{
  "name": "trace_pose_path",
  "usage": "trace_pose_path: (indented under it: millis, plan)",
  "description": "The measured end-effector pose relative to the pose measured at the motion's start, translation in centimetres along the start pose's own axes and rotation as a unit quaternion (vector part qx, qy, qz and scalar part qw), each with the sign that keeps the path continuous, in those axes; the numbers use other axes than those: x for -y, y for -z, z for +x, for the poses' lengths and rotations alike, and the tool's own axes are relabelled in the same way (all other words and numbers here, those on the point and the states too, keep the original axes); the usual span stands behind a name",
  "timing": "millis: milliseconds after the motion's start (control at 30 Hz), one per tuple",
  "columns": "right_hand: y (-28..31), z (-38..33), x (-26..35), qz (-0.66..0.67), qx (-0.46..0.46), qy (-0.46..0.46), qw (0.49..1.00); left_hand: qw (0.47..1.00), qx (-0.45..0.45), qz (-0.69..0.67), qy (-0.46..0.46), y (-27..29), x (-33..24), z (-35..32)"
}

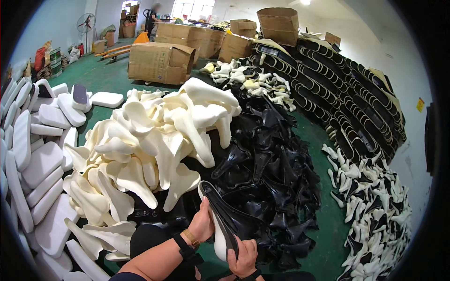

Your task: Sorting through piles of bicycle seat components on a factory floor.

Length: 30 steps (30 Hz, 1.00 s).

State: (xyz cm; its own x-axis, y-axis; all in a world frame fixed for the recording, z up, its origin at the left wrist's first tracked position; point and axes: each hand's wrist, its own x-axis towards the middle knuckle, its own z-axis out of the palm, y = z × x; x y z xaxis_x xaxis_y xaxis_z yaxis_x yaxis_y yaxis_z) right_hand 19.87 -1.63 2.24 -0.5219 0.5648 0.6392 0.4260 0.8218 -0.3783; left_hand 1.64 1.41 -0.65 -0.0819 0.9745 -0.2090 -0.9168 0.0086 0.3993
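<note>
Both my hands hold a long saddle-shaped piece, cream foam on one side and a black shell on the other, narrow end pointing away from me. My left hand closes on its left edge near the middle. At the near end, my right hand grips it with the thumb over the black side. Just beyond lies a heap of cream foam saddle pads. To the right spreads a pile of glossy black saddle shells. What the fingers do underneath is hidden.
White foam blocks are heaped at the left. Smaller cream and black pieces cover the floor at the right, below tall stacks of black, cream-edged parts. A cardboard box, an orange pallet jack, a fan and a person are farther back.
</note>
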Motion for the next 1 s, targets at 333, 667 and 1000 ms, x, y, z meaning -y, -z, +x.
trace_pose_path:
  millis: [333, 667, 1000]
  plan:
    - [-0.9, 0.3, -0.3, -0.012, 0.027, 0.003, 1.000, 1.000, 0.009, 0.003, -0.003, 0.9, 0.5, 0.5]
    - [-0.9, 1.8, 0.0, -0.062, 0.093, 0.083, 0.990, 0.998, -0.060, 0.033, -0.010, 0.6, 1.3, -0.8]
    - [-0.5, 1.8, -0.2, -0.048, 0.102, 0.093, 0.989, 0.997, -0.061, 0.054, 0.002, -0.1, 1.0, -1.3]
